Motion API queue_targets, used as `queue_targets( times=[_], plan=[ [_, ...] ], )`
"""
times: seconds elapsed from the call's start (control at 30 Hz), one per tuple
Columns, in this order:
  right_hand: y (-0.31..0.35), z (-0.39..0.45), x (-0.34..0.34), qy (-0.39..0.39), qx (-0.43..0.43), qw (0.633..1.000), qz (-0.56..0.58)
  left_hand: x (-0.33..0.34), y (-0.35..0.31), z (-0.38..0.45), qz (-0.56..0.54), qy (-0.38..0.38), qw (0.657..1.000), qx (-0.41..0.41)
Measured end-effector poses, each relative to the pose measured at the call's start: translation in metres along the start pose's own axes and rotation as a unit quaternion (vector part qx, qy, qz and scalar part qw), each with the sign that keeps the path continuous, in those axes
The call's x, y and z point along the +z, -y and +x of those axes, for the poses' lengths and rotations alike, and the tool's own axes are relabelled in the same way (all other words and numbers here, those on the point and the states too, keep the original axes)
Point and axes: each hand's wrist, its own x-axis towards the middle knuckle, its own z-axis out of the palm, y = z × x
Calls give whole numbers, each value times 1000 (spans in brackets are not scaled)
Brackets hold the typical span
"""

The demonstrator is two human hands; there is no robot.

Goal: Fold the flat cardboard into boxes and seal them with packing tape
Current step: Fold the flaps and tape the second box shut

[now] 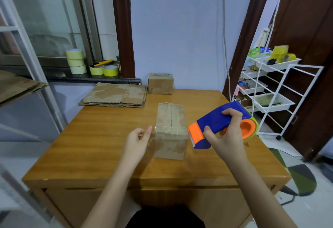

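Head view, left to right: my left hand (137, 137) pinches the clear tape end, the box (170, 130) sits mid-table, my right hand (225, 134) grips the dispenser (221, 123). I should keep tape taut, centred over the seam.

Left hand (137, 140) with fingers loosely curled, right hand (226, 134) with fingers wrapped tight.

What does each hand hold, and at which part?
Right hand grips the tape dispenser around its blue body. Left hand pinches the clear tape's free end.
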Motion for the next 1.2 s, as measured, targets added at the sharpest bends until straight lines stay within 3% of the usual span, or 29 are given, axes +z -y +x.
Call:
queue_targets(
  times=[0.23, 0.4, 0.67, 0.77, 0.83, 0.97, 1.13, 1.2],
  plan=[
    [-2, -2, 2, -4, 2, 1000, -1, 18, 0, -3, -35, -30, 999, -22],
    [0, -3, 1, 5, 11, 1000, -7, 22, 1, -3, -93, -33, 988, -121],
    [5, 2, -2, 31, 24, 999, 2, 22, 2, -10, -1, 15, 993, -119],
    [7, 7, -4, 54, 25, 998, 2, 8, 0, -7, 77, -33, 994, -64],
    [7, 9, -3, 60, 20, 998, 0, 5, -6, -14, 39, -50, 998, -3],
    [5, 8, -2, 57, 23, 998, 6, 32, -18, -46, -95, 61, 992, 63],
    [3, 7, -1, 54, 28, 998, 13, 32, -12, -46, -232, 28, 972, 9],
    [3, 7, -1, 54, 27, 998, 15, 31, -7, -47, -240, 28, 970, -14]
  ],
)
